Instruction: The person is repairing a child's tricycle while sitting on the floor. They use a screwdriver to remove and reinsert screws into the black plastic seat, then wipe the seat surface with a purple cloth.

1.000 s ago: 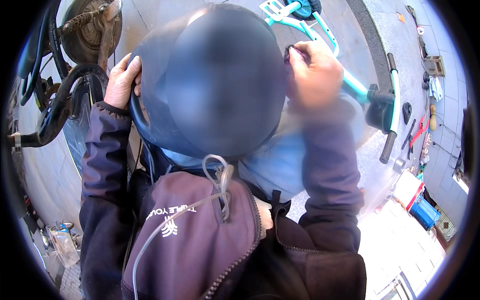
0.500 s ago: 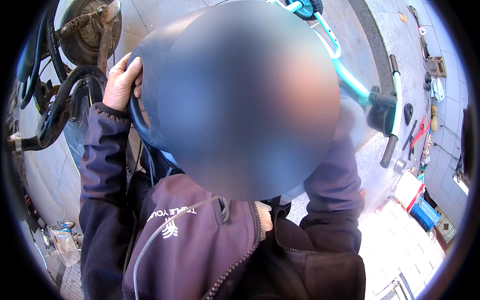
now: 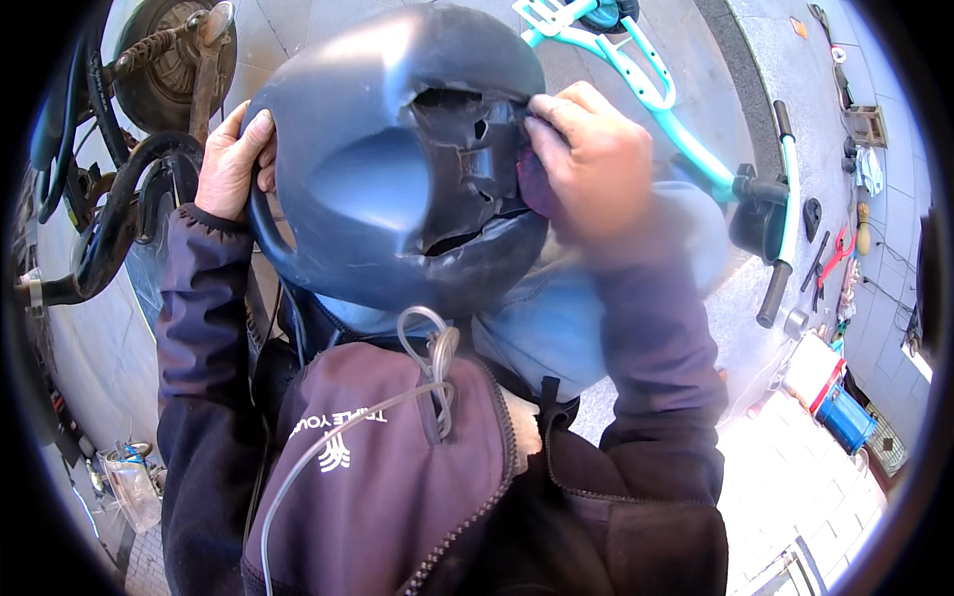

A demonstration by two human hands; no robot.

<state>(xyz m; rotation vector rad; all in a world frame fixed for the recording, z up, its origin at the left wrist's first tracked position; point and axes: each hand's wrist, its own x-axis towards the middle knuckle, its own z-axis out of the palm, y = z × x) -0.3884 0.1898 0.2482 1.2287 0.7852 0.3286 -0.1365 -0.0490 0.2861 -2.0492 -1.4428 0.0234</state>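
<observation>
A large black moulded plastic shell (image 3: 368, 179), perhaps a seat, rests over my lap with its rounded face up. Jagged cracks and torn holes run across its right half. Along the left rim, my left hand (image 3: 234, 164) is wrapped round a handle-like edge, thumb on top. My right hand (image 3: 596, 159), partly smeared by motion, is closed over the right edge beside the cracks. Its fingers pinch a dark red sheet-like piece (image 3: 535, 184), pressed against the shell; most of that piece is hidden beneath the hand.
To the left stand a wheel (image 3: 174, 65) with a spring and bent black tubes (image 3: 124, 214). A turquoise tubular frame (image 3: 686, 149) with a handlebar lies at the upper right. Tools such as red-handled pliers (image 3: 838, 256) and a blue container (image 3: 845, 422) are farther right. A clear tube (image 3: 328, 437) hangs over my jacket.
A blurred round patch that covered the middle is gone, so the cracked shell and my right hand now show. My left hand keeps its grip in nearly the same place.
</observation>
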